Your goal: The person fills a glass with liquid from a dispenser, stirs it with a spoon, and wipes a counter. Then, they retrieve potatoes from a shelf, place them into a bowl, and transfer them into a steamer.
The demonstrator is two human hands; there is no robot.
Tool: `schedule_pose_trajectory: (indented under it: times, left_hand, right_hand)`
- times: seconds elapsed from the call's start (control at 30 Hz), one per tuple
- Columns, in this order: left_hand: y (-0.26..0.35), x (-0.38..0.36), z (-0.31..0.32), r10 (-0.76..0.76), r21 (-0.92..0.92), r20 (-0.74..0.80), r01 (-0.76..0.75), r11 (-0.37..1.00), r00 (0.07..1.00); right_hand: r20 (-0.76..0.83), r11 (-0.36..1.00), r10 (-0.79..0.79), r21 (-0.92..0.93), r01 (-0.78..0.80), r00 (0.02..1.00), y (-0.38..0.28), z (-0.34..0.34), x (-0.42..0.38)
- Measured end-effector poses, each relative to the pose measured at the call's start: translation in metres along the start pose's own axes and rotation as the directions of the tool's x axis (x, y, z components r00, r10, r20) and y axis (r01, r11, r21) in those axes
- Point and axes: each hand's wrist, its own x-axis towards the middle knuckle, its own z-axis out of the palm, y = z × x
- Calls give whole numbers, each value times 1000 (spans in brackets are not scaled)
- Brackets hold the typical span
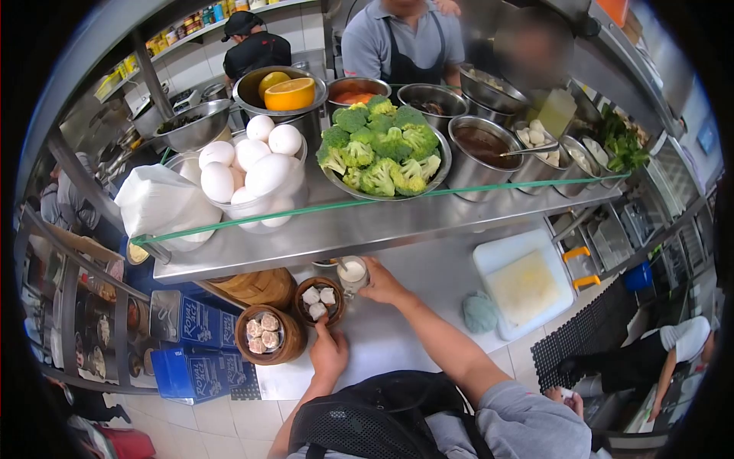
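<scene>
Dumplings (316,302) lie in two round baskets on the metal counter (413,344). Left basket (284,353): pale, round pieces inside. Right basket (339,312), just beside it: white pieces inside, left hand (329,354) at its near rim; firmness of grip cannot be told. Right hand (376,280) holds a glass jar (352,276) with white contents. Farther right, a green cloth (479,312) lies beside a white cutting board (563,292).
</scene>
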Motion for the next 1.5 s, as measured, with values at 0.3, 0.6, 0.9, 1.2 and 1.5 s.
schedule_pose_trajectory:
  times: [0.3,0.6,0.9,1.2,1.5]
  left_hand:
    - [-12,-36,5,135,-74,17,-134,988,991]
    - [-46,-59,17,478,176,37,-477,861,877]
    - [-42,-57,13,489,196,98,-499,844,867]
    - [-42,-57,15,500,189,60,-502,844,864]
    - [-51,-56,23,497,207,29,-491,846,867]
  right_hand:
    - [-88,996,62,64,-56,994,-1,-14,-25]
    - [-512,808,35,-491,-326,858,70,-151,-194]
    - [-433,599,-57,-736,-316,900,67,-112,-250]
    - [-426,822,28,-505,-264,904,75,-149,-166]
    - [-463,835,-46,-505,-221,885,109,-162,-132]
